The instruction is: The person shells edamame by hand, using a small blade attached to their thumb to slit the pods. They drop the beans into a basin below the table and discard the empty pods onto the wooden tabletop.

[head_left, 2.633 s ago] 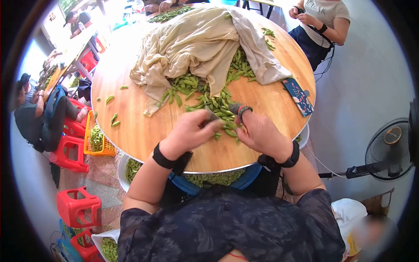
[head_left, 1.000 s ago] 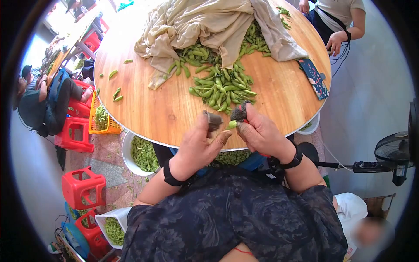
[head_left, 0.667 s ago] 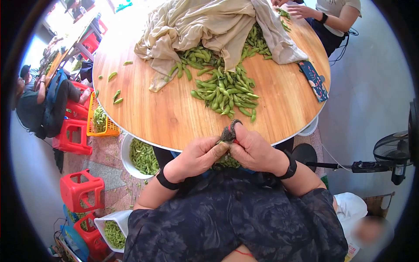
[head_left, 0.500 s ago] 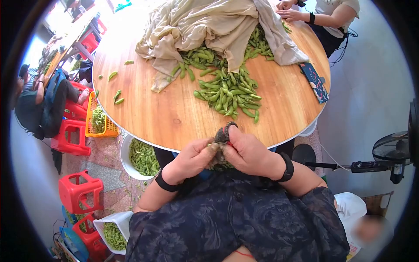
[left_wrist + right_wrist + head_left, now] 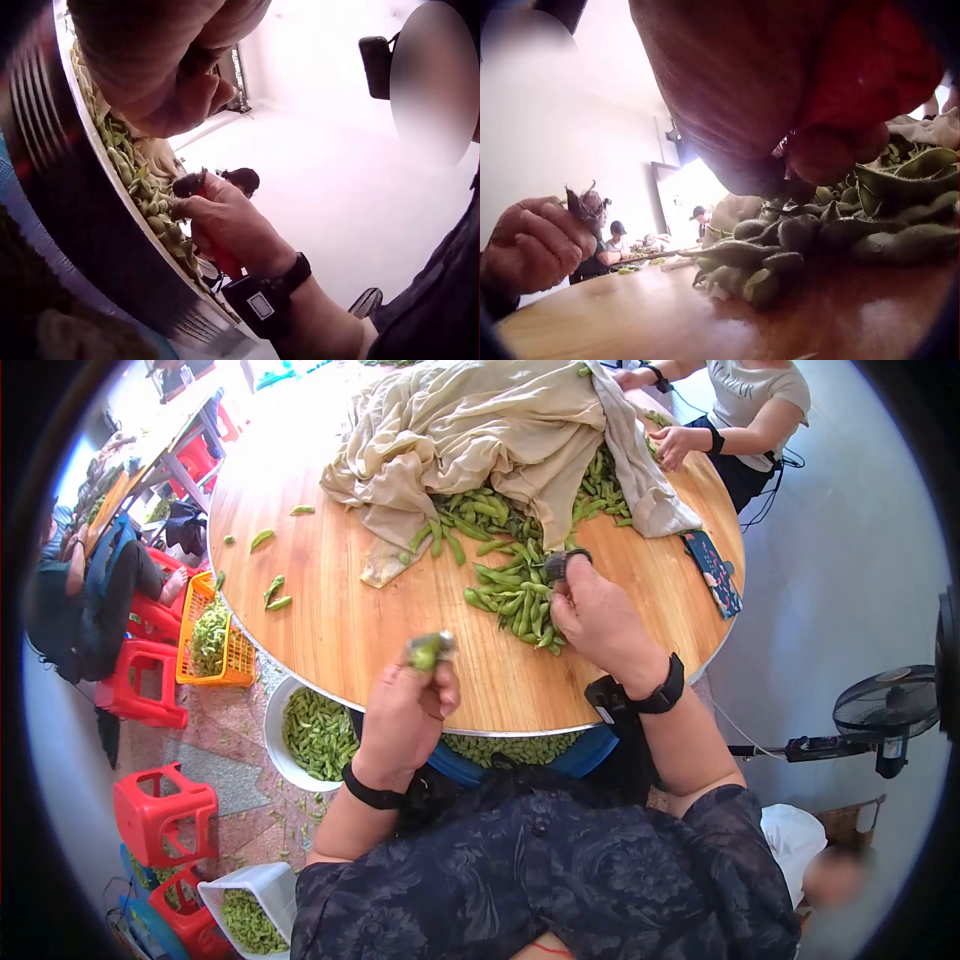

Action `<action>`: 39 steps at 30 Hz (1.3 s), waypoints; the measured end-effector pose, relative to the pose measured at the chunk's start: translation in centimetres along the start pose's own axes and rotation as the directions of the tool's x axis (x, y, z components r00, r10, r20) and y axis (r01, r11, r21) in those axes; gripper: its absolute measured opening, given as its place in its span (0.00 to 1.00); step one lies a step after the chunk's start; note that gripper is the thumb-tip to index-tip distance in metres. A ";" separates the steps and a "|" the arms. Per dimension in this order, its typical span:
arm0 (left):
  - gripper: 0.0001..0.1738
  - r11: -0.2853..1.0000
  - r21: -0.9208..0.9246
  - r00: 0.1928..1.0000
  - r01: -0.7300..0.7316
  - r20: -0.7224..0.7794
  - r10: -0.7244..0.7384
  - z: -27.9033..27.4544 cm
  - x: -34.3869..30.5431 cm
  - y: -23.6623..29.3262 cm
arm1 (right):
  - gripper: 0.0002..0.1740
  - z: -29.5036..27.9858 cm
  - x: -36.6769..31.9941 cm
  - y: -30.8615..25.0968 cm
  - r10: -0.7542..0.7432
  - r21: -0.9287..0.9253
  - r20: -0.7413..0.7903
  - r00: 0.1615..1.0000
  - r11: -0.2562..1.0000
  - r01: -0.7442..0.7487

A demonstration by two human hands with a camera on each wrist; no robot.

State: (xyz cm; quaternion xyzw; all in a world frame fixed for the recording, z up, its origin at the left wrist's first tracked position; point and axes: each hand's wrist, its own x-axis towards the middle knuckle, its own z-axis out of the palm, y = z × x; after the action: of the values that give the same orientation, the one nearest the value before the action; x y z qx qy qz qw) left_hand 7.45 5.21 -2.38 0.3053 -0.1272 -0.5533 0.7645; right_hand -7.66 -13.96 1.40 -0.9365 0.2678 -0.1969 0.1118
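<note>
My left hand [image 5: 408, 705] is raised over the near edge of the round wooden table [image 5: 330, 630], pinching a green soybean pod [image 5: 425, 652] beside a worn grey finger cover. In the right wrist view that left hand [image 5: 544, 244] has curled fingers. My right hand [image 5: 605, 618] reaches into the heap of soybean pods [image 5: 520, 600], fingertips right at the pods. A dark finger cover [image 5: 563, 564] is on it. In the left wrist view a red handle [image 5: 226, 259] lies in its curled palm; the tool's working end is mostly hidden.
A beige cloth [image 5: 450, 440] covers the far part of the heap. A patterned phone case [image 5: 712, 575] lies at the right edge. Below stand a blue basin [image 5: 590, 755] and a white bucket [image 5: 275, 735] of pods. A fan [image 5: 885, 700] stands right; another person [image 5: 755, 420] works at the far right.
My hands were together over the basin; they have parted, the left moving up and left with a pod, the right forward to the heap. The person at the far right has shifted their hands.
</note>
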 end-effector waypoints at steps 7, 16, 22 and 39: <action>0.18 0.916 -0.389 0.995 0.098 0.063 -0.080 -1.2 1.4 0.1 | 0.11 -1.1 -2.0 -2.2 0.250 0.484 0.035 0.968 0.843 -0.235; 0.11 0.973 -0.103 0.978 0.207 0.051 -0.202 3.2 2.4 -3.5 | 0.16 0.9 -4.7 -3.8 -0.083 0.329 -0.083 0.993 0.938 0.106; 0.13 0.998 0.049 0.997 0.046 0.053 -0.049 3.3 2.3 -3.8 | 0.09 -1.2 -4.2 -2.3 0.098 0.636 0.043 0.994 0.765 -0.103; 0.13 0.728 0.673 0.945 -0.135 0.308 -0.110 3.2 1.8 -4.2 | 0.08 -2.4 -4.9 -1.1 -0.060 0.776 0.577 0.814 0.351 -0.524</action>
State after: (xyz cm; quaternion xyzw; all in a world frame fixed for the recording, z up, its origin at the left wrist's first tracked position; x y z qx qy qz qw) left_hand 3.15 1.66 -2.70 0.4689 -0.4491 -0.5044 0.5693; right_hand -11.99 -10.60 2.37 -0.6793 0.2101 -0.0350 0.7023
